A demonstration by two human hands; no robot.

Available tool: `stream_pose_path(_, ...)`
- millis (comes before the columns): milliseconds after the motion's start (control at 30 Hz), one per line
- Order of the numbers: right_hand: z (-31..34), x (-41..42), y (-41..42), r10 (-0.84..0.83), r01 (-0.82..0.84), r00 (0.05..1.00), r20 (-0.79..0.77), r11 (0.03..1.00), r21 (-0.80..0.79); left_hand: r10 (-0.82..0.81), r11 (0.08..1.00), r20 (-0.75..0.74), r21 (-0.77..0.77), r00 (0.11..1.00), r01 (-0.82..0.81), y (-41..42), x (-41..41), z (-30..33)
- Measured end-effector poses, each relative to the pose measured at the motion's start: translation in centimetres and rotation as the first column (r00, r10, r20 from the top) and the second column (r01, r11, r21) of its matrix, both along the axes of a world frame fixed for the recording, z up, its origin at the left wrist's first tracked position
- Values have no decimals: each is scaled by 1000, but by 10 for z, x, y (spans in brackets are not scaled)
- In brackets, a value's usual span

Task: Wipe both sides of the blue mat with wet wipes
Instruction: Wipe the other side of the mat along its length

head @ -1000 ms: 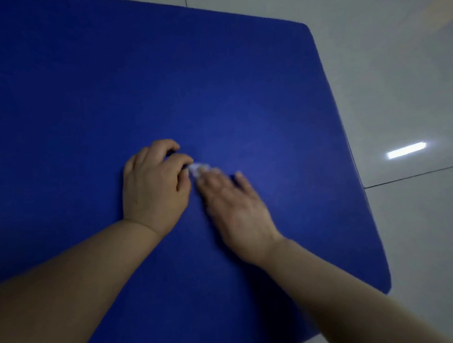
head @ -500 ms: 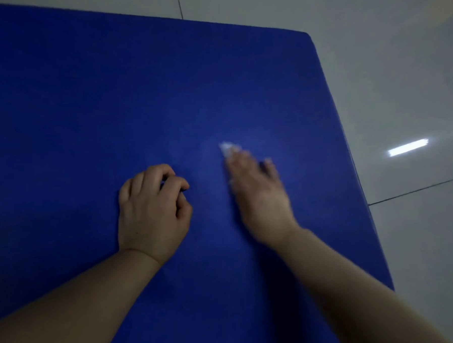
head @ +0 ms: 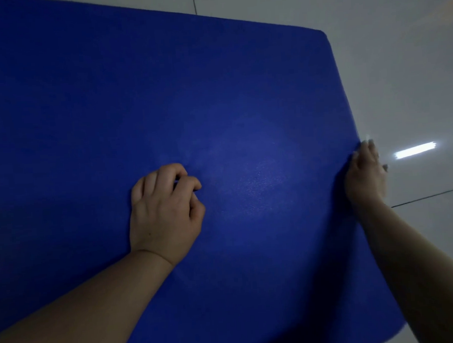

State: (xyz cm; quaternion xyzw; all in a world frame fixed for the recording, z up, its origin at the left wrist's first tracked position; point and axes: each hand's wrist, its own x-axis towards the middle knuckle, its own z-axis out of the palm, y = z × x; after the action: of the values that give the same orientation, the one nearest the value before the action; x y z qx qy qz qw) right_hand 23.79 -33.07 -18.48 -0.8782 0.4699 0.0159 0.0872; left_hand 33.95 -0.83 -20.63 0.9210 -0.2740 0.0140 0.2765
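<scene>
Our left hand (head: 164,214) curled, holding nothing, resting on one blue mat (head: 216,98); right hand (head: 366,174) flat at mat's right edge, one wipe (head: 367,137) barely showing at fingertips, grip unclear.

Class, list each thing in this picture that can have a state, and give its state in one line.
blue mat: lying flat on the floor, unfolded.
left hand: fingers curled, resting on the mat, holding nothing visible.
right hand: fingers straight, at the mat's right edge.
wet wipe: mostly hidden under the right fingertips.

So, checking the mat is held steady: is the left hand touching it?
Touching. The head view shows the left hand resting knuckles-curled on the blue mat, no gap visible.
</scene>
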Motion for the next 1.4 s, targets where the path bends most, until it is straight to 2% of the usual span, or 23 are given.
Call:
stream_pose_path(33, 2, 3, -6, -77, 77, 997, -8, 997, 16, 2, 1000, 4, -2, 1000, -2, 0, 0, 0)
stream_pose_path(67, 3, 10, -4, -83, 83, 997, -5, 997, 9, 5, 1000, 7, -6, 1000, -5, -1, 0, -1)
stream_pose_path(100, 2, 20, 6, -27, 27, 1000, 3, 1000, -8, 9, 1000, 6, -10, 1000, -9, 0, 0, -1)
stream_pose_path(167, -1, 45, 47, 238, -234, 969, 61, 970, -68, 9, 1000, 4, -20, 1000, -9, 0, 1, -1)
stream_pose_path(233, -4, 69, 101, 568, -564, 808, 155, 822, -73, 16, 999, 3, -37, 1000, -16, 0, 1, -2)
stream_pose_path(267, -6, 75, 127, 711, -712, 679, 184, 699, -69, 27, 998, -3, -52, 1000, -27, 0, 1, -1)
stream_pose_path(333, -11, 79, 171, 887, -899, 423, 185, 437, -39, 66, 993, -26, -98, 997, -68, 0, 1, 0)
stream_pose_path(367, -12, 78, 179, 917, -929, 360, 170, 368, -21, 85, 989, -41, -119, 996, -90, 0, 0, 0)
stream_pose_path(400, -12, 78, 171, 924, -932, 355, 142, 361, -22, 96, 986, -50, -133, 994, -102, 0, -1, 0)
stream_pose_path(433, -12, 78, 153, 907, -909, 409, 102, 415, -44, 101, 985, -50, -139, 994, -107, 0, -1, 0)
stream_pose_path(500, -10, 73, 103, 783, -779, 622, 18, 620, -92, 96, 986, -34, -133, 995, -99, -1, -2, -3)
stream_pose_path(567, -4, 67, 56, 547, -549, 836, -43, 834, -64, 77, 990, -14, -116, 997, -78, -2, -2, -5)
stream_pose_path(633, -1, 62, 36, 380, -381, 922, -75, 925, 5, 71, 993, -10, -92, 997, -72, -2, -1, -4)
stream_pose_path(700, -2, 59, 39, 333, -331, 942, -44, 943, 37, 76, 995, -38, -69, 996, -79, 0, -1, -1)
stream_pose_path(833, -9, 54, 43, 330, -330, 944, 19, 944, 8, -20, 1000, -31, 3, 999, 20, -3, 28, 12)
stream_pose_path(1033, -8, 48, 47, 312, -309, 935, 167, 950, -42, 17, 994, 21, 110, 1000, -19, -7, 73, 5)
stream_pose_path(1100, -9, 49, 48, 291, -287, 947, 132, 957, -52, 1, 995, 62, 100, 998, -7, -7, 71, -1)
stream_pose_path(1167, -10, 57, 49, 261, -259, 965, 23, 963, -74, -9, 994, 55, 105, 998, 3, -7, 72, -3)
stream_pose_path(1233, -8, 76, 65, 278, -273, 960, 38, 958, -88, -5, 994, 31, 106, 999, 2, -8, 75, -4)
stream_pose_path(1300, -3, 101, 105, 487, -482, 864, 127, 873, -72, -9, 993, 18, 120, 1000, 7, -7, 75, -5)
stream_pose_path(1367, -9, 115, 152, 767, -766, 626, 143, 639, -70, -12, 991, -2, 136, 1000, 12, -7, 76, -4)
stream_pose_path(1400, -12, 117, 164, 842, -841, 523, 132, 535, -77, -12, 989, -9, 146, 1000, 14, -7, 76, -3)
